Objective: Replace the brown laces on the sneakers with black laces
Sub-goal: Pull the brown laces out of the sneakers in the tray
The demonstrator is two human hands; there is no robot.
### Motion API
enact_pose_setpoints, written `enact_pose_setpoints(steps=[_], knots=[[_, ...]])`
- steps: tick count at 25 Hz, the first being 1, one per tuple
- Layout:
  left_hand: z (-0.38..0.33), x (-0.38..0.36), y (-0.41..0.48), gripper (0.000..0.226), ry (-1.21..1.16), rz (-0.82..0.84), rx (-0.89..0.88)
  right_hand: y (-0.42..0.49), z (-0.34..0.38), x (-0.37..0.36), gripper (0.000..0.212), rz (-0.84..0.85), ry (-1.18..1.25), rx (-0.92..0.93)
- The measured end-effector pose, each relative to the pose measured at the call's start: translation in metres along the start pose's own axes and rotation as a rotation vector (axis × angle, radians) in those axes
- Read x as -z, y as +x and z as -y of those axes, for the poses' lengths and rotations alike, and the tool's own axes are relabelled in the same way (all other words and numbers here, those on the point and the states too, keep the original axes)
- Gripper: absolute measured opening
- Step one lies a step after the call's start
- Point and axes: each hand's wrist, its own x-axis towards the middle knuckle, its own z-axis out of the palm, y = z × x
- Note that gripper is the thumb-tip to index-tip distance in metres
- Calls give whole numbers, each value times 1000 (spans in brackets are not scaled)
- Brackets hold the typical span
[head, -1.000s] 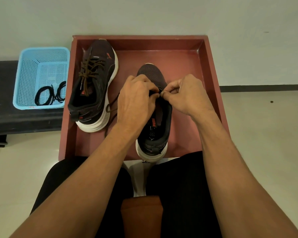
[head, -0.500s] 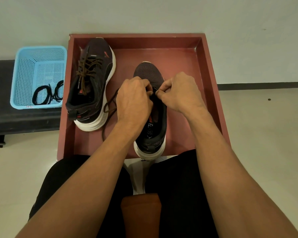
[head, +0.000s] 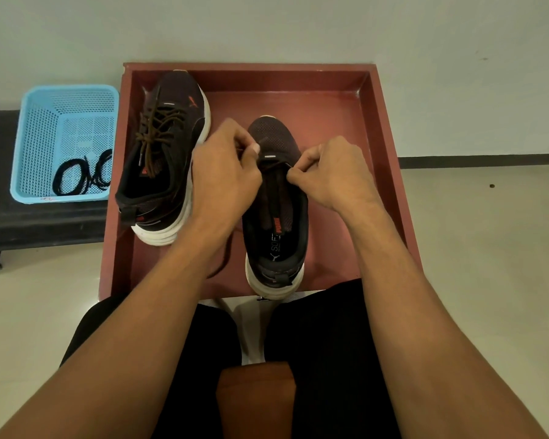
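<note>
Two dark sneakers with white soles stand in a red tray point(head: 384, 128). The left sneaker point(head: 168, 153) still carries its brown lace point(head: 159, 128), tied. The right sneaker point(head: 276, 213) stands in the tray's middle, its tongue bare in most of its length. My left hand point(head: 222, 179) pinches a brown lace at the lowest eyelets on the shoe's left side. My right hand point(head: 333, 172) pinches the lace at the right edge of the eyelets. A loose brown lace end point(head: 225, 258) trails under my left wrist. Black laces point(head: 83, 175) lie coiled in the blue basket point(head: 38, 128).
The blue basket sits on a dark bench point(head: 29, 223) left of the tray. The tray stands against a white wall, on a pale tiled floor point(head: 488, 248). My knees in black trousers reach the tray's near edge; a brown stool edge point(head: 255, 394) shows between them.
My hands have drawn apart across the right sneaker: the left one moved up toward the toe, the right one moved right. More of the shoe's tongue shows between them.
</note>
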Motion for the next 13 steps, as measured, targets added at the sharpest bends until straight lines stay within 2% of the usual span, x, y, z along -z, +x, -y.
enact_pose_setpoints(steps=[5,8,11,13], knots=[[10,23,11,8,-26,-181,-62,-3,0,2,11,-6,45,50],[11,23,11,14,76,-222,-52,0,1,-1,22,0,44,168],[4,23,6,9,131,-111,-101,5,3,-7,33,43,-23,272],[1,25,-1,7,134,8,-79,8,3,-10,31,42,-50,292]])
